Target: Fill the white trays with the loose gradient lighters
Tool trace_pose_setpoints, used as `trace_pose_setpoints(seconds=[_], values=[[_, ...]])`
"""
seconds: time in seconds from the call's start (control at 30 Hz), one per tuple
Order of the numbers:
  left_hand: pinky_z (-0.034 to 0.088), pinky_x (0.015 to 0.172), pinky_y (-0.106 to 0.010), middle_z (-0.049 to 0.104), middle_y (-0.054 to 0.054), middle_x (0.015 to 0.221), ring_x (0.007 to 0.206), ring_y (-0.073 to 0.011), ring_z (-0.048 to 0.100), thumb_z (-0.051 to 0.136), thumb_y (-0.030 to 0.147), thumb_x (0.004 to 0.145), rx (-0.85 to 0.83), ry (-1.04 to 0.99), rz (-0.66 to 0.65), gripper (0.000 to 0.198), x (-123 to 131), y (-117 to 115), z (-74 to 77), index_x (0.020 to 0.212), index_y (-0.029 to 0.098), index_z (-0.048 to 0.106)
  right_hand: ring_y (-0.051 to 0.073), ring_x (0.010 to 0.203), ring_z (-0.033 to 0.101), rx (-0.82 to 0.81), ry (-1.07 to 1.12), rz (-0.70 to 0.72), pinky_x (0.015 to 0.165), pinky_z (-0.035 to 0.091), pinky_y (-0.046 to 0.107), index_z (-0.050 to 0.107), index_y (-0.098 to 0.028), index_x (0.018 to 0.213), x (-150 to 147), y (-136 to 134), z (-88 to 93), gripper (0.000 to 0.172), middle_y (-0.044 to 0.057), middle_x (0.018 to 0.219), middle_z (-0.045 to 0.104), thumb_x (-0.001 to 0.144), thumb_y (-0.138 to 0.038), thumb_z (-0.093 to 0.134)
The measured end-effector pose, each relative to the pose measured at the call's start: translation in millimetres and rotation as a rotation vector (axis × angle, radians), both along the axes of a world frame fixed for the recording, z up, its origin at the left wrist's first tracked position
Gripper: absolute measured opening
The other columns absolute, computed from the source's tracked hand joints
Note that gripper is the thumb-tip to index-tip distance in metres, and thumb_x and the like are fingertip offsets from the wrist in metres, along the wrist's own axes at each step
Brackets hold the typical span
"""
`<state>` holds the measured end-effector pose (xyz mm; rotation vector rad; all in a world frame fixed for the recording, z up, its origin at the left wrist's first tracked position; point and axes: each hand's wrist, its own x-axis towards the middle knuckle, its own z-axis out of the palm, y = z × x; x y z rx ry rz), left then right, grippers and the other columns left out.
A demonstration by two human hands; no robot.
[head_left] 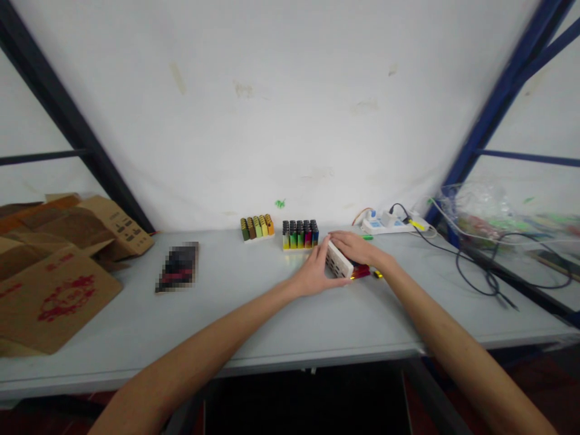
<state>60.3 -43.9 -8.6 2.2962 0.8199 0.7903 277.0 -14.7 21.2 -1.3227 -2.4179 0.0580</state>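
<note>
My left hand (313, 273) grips the left side of a white tray (339, 260) with holes, which is tipped on its edge. On the tray's right side lies my right hand (356, 246), its fingers over the top and partly hidden. Dark and red items (360, 271) show beneath my right hand. Just left of the hands, a white holder carries rows of multicoloured tubes with black tops (300, 234). Farther left sits a second holder with green, brown and orange tubes (257, 228).
Cardboard boxes (67, 284) fill the left end of the grey table (235, 314). A blurred dark object (179, 267) lies near them. At the back right are a power strip (389, 225), black cables (487, 275) and clear plastic bags (484, 205).
</note>
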Motion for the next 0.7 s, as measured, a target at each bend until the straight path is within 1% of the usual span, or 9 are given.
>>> trace_pose_setpoints(seconds=[0.07, 0.17, 0.27, 0.33, 0.47, 0.6, 0.7], values=[[0.024, 0.126, -0.054, 0.021, -0.022, 0.167, 0.155, -0.0384, 0.024, 0.079, 0.070, 0.070, -0.013, -0.001, 0.007, 0.135, 0, 0, -1.1, 0.165, 0.020, -0.004, 0.033, 0.124, 0.064, -0.032, -0.088, 0.020, 0.110, 0.045, 0.052, 0.064, -0.012, 0.134, -6, 1, -9.8, 0.043, 0.021, 0.136, 0.066, 0.099, -0.030, 0.046], [0.025, 0.126, -0.054, 0.023, -0.023, 0.166, 0.154, -0.0386, 0.025, 0.078, 0.070, 0.071, -0.023, -0.004, 0.012, 0.134, 0, 0, -0.4, 0.165, 0.019, -0.002, 0.037, 0.127, 0.062, -0.033, -0.171, 0.018, 0.110, 0.042, 0.061, 0.060, -0.012, 0.139, -7, 2, -19.6, 0.049, 0.024, 0.138, 0.064, 0.094, -0.028, 0.053], [0.026, 0.125, -0.055, 0.024, -0.023, 0.166, 0.154, -0.0390, 0.026, 0.079, 0.069, 0.071, -0.021, -0.017, 0.000, 0.132, 0, -1, 2.6, 0.165, 0.020, 0.001, 0.039, 0.134, 0.055, -0.046, -0.189, 0.022, 0.111, 0.036, 0.069, 0.056, -0.016, 0.145, -4, 0, -19.5, 0.053, 0.023, 0.145, 0.058, 0.093, -0.028, 0.053], [0.026, 0.125, -0.055, 0.026, -0.023, 0.165, 0.154, -0.0394, 0.027, 0.080, 0.067, 0.071, -0.026, -0.017, -0.002, 0.131, 0, -2, 4.6, 0.165, 0.020, 0.002, 0.039, 0.137, 0.052, -0.068, -0.208, 0.021, 0.111, 0.033, 0.073, 0.054, -0.016, 0.146, -3, -3, -16.4, 0.056, 0.025, 0.148, 0.055, 0.092, -0.029, 0.054], [0.026, 0.125, -0.056, 0.027, -0.023, 0.164, 0.153, -0.0399, 0.028, 0.081, 0.065, 0.071, -0.034, -0.018, 0.003, 0.132, 0, -3, 5.6, 0.165, 0.021, 0.001, 0.041, 0.140, 0.049, -0.087, -0.234, -0.006, 0.112, 0.030, 0.075, 0.053, -0.014, 0.148, -5, -7, -11.6, 0.057, 0.026, 0.150, 0.052, 0.093, -0.030, 0.055], [0.025, 0.126, -0.055, 0.025, -0.022, 0.165, 0.154, -0.0395, 0.026, 0.080, 0.066, 0.071, -0.024, -0.016, 0.002, 0.132, 0, -2, 3.6, 0.165, 0.020, -0.001, 0.041, 0.141, 0.048, -0.094, -0.251, -0.008, 0.113, 0.029, 0.076, 0.051, -0.014, 0.149, -4, -5, -13.8, 0.056, 0.026, 0.152, 0.050, 0.095, -0.030, 0.052], [0.024, 0.126, -0.054, 0.022, -0.022, 0.166, 0.155, -0.0386, 0.024, 0.079, 0.068, 0.072, -0.020, 0.002, 0.002, 0.133, 0, -1, 2.6, 0.165, 0.020, -0.003, 0.039, 0.138, 0.051, -0.035, -0.232, 0.027, 0.113, 0.033, 0.071, 0.052, -0.015, 0.148, -1, -1, -18.8, 0.056, 0.025, 0.150, 0.053, 0.094, -0.030, 0.054]])
